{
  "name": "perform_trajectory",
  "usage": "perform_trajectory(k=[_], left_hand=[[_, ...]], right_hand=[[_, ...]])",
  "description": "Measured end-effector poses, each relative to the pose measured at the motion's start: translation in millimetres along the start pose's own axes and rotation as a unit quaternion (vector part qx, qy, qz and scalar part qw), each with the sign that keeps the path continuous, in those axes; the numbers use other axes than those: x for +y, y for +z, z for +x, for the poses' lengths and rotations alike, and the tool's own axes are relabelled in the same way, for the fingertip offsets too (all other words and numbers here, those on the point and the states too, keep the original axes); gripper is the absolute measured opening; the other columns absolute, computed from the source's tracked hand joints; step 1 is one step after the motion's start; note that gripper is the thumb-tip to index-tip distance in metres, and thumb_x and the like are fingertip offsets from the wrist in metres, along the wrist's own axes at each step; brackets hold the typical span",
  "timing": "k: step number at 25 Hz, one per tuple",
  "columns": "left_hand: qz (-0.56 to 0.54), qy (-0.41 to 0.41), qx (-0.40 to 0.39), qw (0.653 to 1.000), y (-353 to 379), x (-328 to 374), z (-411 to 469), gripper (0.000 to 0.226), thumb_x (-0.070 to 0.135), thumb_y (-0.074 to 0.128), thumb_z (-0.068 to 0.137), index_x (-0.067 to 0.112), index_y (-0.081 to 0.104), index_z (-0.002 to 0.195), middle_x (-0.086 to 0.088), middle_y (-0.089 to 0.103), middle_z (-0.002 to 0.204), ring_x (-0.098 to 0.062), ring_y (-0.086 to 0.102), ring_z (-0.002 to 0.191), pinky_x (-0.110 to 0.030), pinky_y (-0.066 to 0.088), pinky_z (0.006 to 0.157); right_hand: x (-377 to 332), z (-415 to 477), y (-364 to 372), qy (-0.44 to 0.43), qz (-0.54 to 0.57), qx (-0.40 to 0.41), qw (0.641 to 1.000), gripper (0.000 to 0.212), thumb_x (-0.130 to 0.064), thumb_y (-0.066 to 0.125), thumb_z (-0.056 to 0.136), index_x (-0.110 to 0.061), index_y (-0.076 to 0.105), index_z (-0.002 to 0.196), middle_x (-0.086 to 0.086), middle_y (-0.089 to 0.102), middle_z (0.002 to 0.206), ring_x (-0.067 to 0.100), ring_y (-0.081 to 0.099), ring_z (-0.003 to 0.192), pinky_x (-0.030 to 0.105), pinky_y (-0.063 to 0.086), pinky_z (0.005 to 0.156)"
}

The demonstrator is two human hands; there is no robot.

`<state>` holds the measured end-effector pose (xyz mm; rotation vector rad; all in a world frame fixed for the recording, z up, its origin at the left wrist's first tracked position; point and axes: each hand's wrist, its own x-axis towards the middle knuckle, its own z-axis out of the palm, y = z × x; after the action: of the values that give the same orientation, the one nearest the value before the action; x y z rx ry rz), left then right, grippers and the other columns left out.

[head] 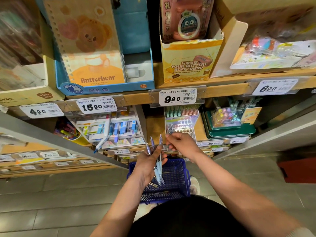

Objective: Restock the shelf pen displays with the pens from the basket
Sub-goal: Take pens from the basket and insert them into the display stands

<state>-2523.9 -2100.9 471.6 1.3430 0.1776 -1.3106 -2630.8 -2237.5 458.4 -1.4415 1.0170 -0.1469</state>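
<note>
While the left hand (148, 162) grips a small bundle of pens (159, 164), at least 3 of them with their purple ends fanned upward and their pale barrels pointing down, the right hand (181, 143) is raised to the front of the clear pen display (183, 124) on the lower shelf. Its fingers are curled and its fingertips (171, 136) sit right at the display's lower front corner, but blur makes it impossible to tell whether they pinch a pen or nothing at all.

The display holds a row of green and pink pens along its back, under the 9.90 price tag (177, 98). The bundle hangs directly above the blue basket (185, 175), which stands on the floor tiles at the person's feet. A few thin objects that look like more pens lie on its mesh bottom, partly hidden by the left wrist.

By this view the restocking looks to be mid-way: stock has been lifted out and is being fed to the shelf by hand, yet the whole bundle in the left hand is unplaced and the basket appears not yet emptied. Left of the display stands a correction tape rack (118, 129); to its right sits a green tray (229, 132).
</note>
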Motion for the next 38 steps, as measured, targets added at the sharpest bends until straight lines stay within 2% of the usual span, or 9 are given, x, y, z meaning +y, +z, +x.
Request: perform_trajectory(k=[3,10,15,20,24,27,29,33,38], left_hand=[[0.013,0.004,-0.011,1.000,4.3,-4.2,0.8,0.026,0.015,0.067,0.096,-0.002,0.068,0.114,-0.013,0.076,0.088,-0.021,0.073,0.076,-0.031,0.061,0.073],[0.071,0.012,-0.021,0.997,10.3,-3.6,2.4,0.021,0.018,0.065,0.097,0.002,0.071,0.109,-0.013,0.078,0.094,-0.022,0.074,0.082,-0.030,0.061,0.076],[0.056,-0.002,0.000,0.998,3.9,-0.2,5.4,0.018,0.012,0.064,0.098,-0.001,0.065,0.110,-0.013,0.076,0.099,-0.031,0.075,0.091,-0.033,0.063,0.071],[0.025,-0.004,-0.006,1.000,0.4,-3.8,1.2,0.022,0.008,0.067,0.094,-0.003,0.061,0.113,-0.011,0.076,0.083,-0.027,0.077,0.081,-0.031,0.062,0.064],[0.022,0.005,-0.001,1.000,2.4,0.5,-1.8,0.014,0.009,0.069,0.093,0.005,0.062,0.105,-0.012,0.078,0.085,-0.024,0.076,0.076,-0.029,0.061,0.062],[0.024,0.006,0.007,1.000,1.1,2.9,-3.4,0.013,0.009,0.068,0.095,0.008,0.062,0.107,-0.011,0.078,0.087,-0.023,0.075,0.075,-0.030,0.061,0.063],[0.025,0.005,0.007,1.000,1.1,3.0,-4.7,0.017,0.012,0.068,0.096,0.008,0.063,0.112,-0.010,0.078,0.089,-0.022,0.075,0.075,-0.032,0.062,0.065],[0.019,0.011,0.015,1.000,0.2,2.5,-7.2,0.026,0.016,0.067,0.097,0.005,0.063,0.120,-0.009,0.076,0.089,-0.019,0.069,0.069,-0.030,0.060,0.063],[0.013,0.007,0.008,1.000,-2.1,3.6,-9.1,0.024,0.016,0.062,0.100,0.004,0.063,0.121,-0.011,0.072,0.091,-0.018,0.068,0.073,-0.029,0.061,0.067]], right_hand=[[-9.8,-16.5,-4.1,0.011,0.068,-0.064,0.996,0.014,-0.038,0.077,0.086,-0.030,0.076,0.098,-0.010,0.077,0.093,0.003,0.072,0.079,0.015,0.055,0.069],[-11.3,-15.1,-5.9,0.046,0.088,-0.012,0.995,0.010,-0.018,0.078,0.088,-0.023,0.072,0.094,-0.002,0.077,0.088,0.009,0.075,0.078,0.023,0.061,0.077],[-15.8,-6.5,-42.2,-0.014,0.144,0.123,0.982,0.010,-0.010,0.076,0.087,-0.013,0.073,0.096,-0.001,0.077,0.079,0.015,0.073,0.073,0.026,0.061,0.074],[-1.8,2.7,-48.1,-0.104,-0.001,0.227,0.968,0.007,-0.015,0.075,0.090,-0.018,0.070,0.094,-0.005,0.074,0.082,0.012,0.070,0.079,0.018,0.056,0.079],[10.8,8.8,-32.3,-0.147,-0.108,0.233,0.955,0.014,-0.017,0.075,0.090,-0.016,0.073,0.104,-0.021,0.066,0.083,-0.013,0.064,0.079,-0.002,0.045,0.075],[15.7,12.8,-23.7,-0.156,-0.155,0.223,0.950,0.017,-0.018,0.075,0.090,-0.013,0.073,0.106,-0.013,0.072,0.087,-0.011,0.064,0.078,-0.003,0.043,0.074],[14.7,15.6,-20.3,-0.174,-0.188,0.216,0.942,0.020,-0.018,0.074,0.091,-0.010,0.073,0.109,-0.004,0.076,0.093,0.000,0.068,0.083,-0.001,0.045,0.077],[9.8,20.9,-15.9,-0.203,-0.239,0.193,0.930,0.022,-0.018,0.071,0.093,-0.010,0.072,0.114,0.002,0.077,0.098,0.011,0.073,0.086,0.025,0.059,0.083],[18.7,24.2,-12.3,-0.190,-0.274,0.191,0.923,0.016,-0.015,0.071,0.093,-0.008,0.073,0.107,0.005,0.077,0.088,0.017,0.073,0.076,0.030,0.061,0.075]])
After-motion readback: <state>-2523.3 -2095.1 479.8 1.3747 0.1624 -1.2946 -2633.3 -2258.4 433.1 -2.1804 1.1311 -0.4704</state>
